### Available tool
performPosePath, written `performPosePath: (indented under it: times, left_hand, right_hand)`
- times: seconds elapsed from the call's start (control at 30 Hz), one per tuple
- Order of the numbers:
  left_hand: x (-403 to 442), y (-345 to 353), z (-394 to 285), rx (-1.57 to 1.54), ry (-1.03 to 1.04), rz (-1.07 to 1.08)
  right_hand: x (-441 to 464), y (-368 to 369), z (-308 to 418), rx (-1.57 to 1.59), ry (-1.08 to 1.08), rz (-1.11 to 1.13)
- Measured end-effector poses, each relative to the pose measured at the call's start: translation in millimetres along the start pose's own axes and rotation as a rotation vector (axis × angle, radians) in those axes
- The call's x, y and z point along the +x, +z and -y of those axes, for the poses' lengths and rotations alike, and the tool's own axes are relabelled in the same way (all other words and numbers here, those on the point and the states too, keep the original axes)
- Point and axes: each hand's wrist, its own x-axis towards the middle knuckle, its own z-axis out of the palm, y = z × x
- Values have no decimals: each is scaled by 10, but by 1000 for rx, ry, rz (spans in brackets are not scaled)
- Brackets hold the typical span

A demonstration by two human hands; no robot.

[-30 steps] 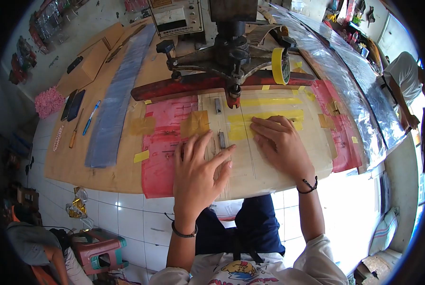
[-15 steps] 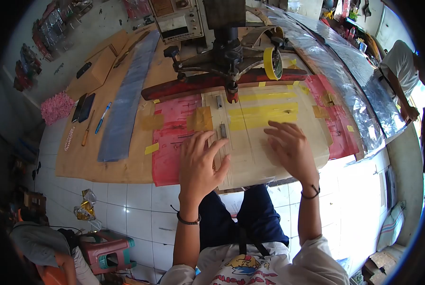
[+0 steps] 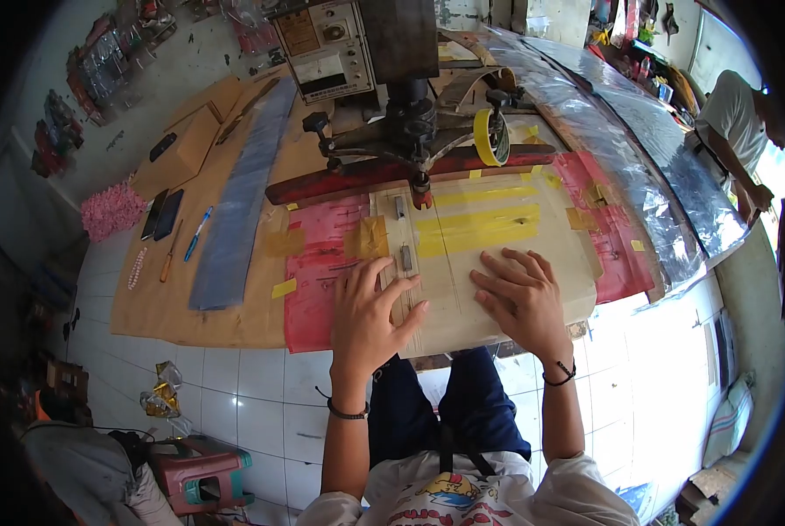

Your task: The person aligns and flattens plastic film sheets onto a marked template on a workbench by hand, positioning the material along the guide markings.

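My left hand (image 3: 368,314) rests at the near left part of the beige sheet (image 3: 458,302), thumb spread and fingers stretched over its edge and the red sheet (image 3: 309,302) beside it. Just beyond its fingertips sits a small metal block (image 3: 405,257); a second small metal block (image 3: 399,208) lies farther back. My right hand (image 3: 524,302) lies spread on the right half of the beige sheet, palm down. Yellow tape strips (image 3: 480,230) run across the sheet beyond my fingers. Neither hand holds anything that I can see.
A press head (image 3: 414,131) with a long red bar (image 3: 322,187) stands over the sheet's far edge. A yellow tape roll (image 3: 492,138) hangs on it. Left are a bluish plastic strip (image 3: 239,210), a pen (image 3: 198,234) and phones (image 3: 168,215). Another person (image 3: 738,123) stands at right.
My right hand has come down and slightly left, nearer to me, flattening on the beige sheet. My left hand has barely moved. The whole view has shifted a little.
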Motion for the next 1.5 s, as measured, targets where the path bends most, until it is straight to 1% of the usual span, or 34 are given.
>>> performPosePath:
  times: [0.6, 1.5]
  left_hand:
    - [24, -12, -37, -1, 13, -17]
    - [-10, 6, -24, -27, 11, -38]
  right_hand:
    - [-24, 79, 24, -16, 2, -105]
    - [-34, 79, -6, 16, -15, -134]
